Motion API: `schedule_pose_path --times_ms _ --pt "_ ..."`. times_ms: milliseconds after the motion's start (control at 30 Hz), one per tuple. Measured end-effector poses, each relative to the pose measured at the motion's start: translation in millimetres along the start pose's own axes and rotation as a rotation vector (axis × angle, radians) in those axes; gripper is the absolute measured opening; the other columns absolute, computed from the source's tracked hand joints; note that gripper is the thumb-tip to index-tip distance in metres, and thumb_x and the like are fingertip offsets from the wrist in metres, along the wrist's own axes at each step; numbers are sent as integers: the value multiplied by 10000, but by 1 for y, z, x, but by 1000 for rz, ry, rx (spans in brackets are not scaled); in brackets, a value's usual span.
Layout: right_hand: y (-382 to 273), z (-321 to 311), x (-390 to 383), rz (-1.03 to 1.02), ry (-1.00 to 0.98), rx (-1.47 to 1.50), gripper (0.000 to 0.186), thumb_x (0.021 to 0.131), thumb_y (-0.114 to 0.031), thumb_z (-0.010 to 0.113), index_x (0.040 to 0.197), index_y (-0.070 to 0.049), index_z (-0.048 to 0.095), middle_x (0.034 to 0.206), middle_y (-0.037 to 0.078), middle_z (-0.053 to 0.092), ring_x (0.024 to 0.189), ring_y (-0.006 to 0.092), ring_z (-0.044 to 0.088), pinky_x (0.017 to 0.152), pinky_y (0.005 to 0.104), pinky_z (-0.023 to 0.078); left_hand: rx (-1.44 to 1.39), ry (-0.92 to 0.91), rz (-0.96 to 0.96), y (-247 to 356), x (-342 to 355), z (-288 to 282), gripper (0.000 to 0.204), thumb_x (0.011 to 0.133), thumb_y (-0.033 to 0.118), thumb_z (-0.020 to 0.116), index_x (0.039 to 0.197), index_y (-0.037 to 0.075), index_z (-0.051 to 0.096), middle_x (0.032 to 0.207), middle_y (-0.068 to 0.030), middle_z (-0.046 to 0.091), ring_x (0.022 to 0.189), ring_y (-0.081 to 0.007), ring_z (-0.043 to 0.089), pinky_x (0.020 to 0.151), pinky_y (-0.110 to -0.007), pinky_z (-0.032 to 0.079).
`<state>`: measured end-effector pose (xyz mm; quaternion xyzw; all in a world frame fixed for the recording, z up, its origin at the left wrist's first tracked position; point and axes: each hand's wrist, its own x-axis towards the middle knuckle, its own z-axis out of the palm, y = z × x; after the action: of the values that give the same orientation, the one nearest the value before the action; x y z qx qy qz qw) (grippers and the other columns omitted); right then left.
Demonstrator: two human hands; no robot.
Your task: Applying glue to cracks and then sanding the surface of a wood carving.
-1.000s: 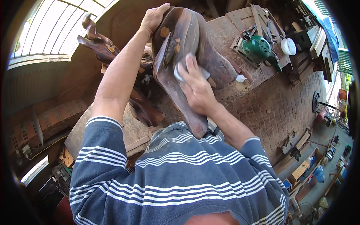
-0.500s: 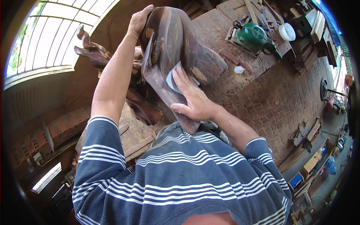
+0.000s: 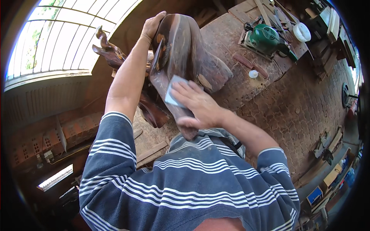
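A large carved piece of dark brown wood (image 3: pixel 185 42), with curved lobes and lighter worn patches, stands tilted in front of me and reaches down to my shirt. My left hand (image 3: pixel 154 25) is wrapped over its top left edge. Lower down, my right hand (image 3: pixel 198 104) presses a light blue-grey sheet of sandpaper (image 3: pixel 171 93) against the narrow part of the wood. The fingers lie nearly flat over the sheet, and its left part sticks out beside them. The right hand is slightly blurred.
Behind stands a wooden workbench (image 3: pixel 219 34) bearing a green power sander (image 3: pixel 264 36), a white round container (image 3: pixel 301 32) and a small white-capped bottle (image 3: pixel 253 74). Another glossy carved wood piece (image 3: pixel 111 54) is on the left, near a barred window (image 3: pixel 61 38). Paving (image 3: pixel 285 111) covers the floor at right.
My right hand and the sandpaper have slid down the wood toward me. The left hand keeps its hold on the top edge. The whole view has shifted slightly.
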<state>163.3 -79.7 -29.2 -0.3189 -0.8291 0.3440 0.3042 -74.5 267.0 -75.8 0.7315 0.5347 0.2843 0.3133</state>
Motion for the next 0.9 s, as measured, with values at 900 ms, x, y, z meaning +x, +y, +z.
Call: schedule_pose_path --times_ms 900 --pt "-18 13 17 220 6 29 803 999 -492 634 1652 -77 417 1767 264 226 1622 557 136 1310 583 203 388 55 481 -62 30 26 490 977 248 709 1449 139 632 1246 -187 765 1123 -390 737 1002 -421 578"
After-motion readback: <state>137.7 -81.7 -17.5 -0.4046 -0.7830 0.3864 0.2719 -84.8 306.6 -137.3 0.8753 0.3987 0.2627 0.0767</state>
